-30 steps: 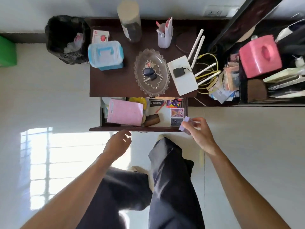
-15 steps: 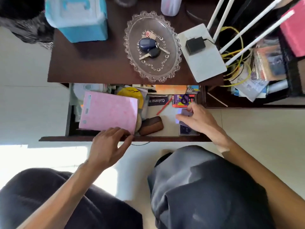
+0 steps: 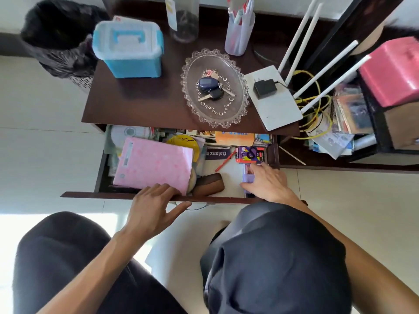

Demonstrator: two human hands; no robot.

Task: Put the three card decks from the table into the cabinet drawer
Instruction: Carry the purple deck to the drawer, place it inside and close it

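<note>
Seen from above: open drawer [image 3: 136, 195] pulled out under dark table [image 3: 145, 103]. Right hand [image 3: 267, 184] down in the drawer's right end, fingers spread flat over purple deck [image 3: 247, 177], pressing on it rather than pinching it; grip loose, not closed around the deck. Another deck [image 3: 249, 154], multicoloured, lying just beyond the fingertips against the drawer's right wall. Something dark under the wrist, too hidden to name. Left hand [image 3: 154, 205] open and empty, fingers resting on the drawer's front edge, just touching the corner of pink folder [image 3: 155, 164]. Brown case [image 3: 209, 184] beside the folder, red pen [image 3: 224, 160] angled between case and decks. On the table: blue box [image 3: 129, 48], glass dish [image 3: 214, 87] with keys [image 3: 210, 88], white router [image 3: 274, 98], pen cup [image 3: 239, 32]. Dark-trousered knees in the foreground.
</note>
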